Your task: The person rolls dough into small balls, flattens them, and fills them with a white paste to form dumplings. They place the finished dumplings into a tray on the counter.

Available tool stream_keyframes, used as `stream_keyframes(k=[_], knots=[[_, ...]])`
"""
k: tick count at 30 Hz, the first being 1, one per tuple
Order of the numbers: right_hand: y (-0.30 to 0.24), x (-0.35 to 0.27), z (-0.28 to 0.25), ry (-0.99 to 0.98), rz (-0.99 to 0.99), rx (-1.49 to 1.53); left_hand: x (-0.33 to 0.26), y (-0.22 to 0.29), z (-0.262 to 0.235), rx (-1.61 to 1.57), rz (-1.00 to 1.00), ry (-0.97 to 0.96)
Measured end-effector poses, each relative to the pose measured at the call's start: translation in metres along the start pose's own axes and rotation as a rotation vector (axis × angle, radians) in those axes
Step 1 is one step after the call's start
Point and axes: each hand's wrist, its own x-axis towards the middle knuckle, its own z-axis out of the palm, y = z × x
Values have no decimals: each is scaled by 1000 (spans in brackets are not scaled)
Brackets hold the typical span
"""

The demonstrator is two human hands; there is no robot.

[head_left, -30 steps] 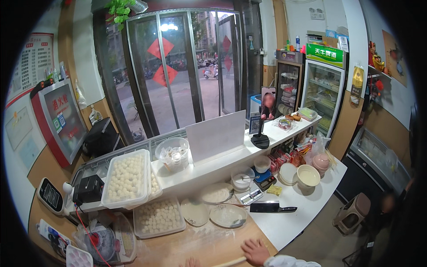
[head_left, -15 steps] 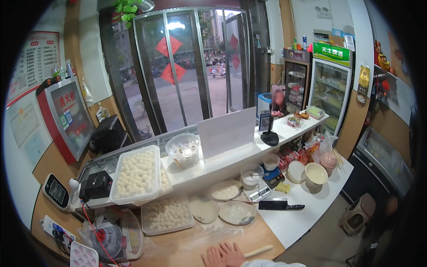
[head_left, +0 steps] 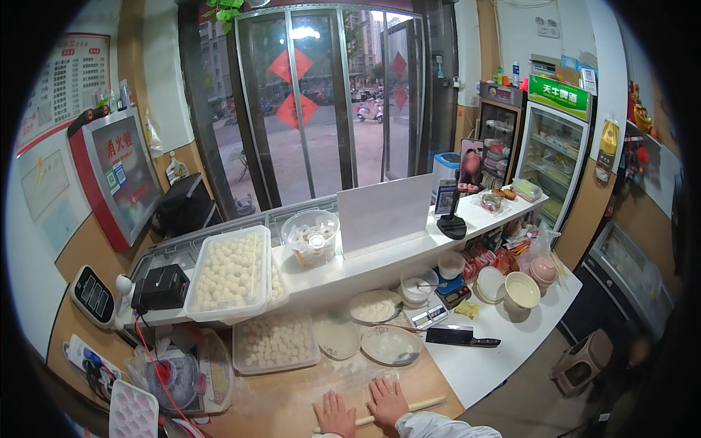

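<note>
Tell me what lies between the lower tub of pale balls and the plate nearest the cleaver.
In the head view, a pale plate lies between the lower tub and the plate nearest the cleaver.

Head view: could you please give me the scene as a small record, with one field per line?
Left hand: flat over a pale rod
Right hand: flat over the same rod
Surface: wooden board, streaked with white
Beyond the hands: lower tub of pale balls; three plates
White counter: cleaver, handle to the right
</note>
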Motion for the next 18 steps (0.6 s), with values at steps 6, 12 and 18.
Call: stream_keyframes(k=[6,12,18], knots=[[7,-84,-8,-180,-166,146,-98,-3,31,-188,-5,-13],[31,-17,-13,-78,-55,-151,-28,-27,16,145,-7,70],[39,-94,-26,-218,-24,64,-75,-16,-28,-70,-100,-244]])
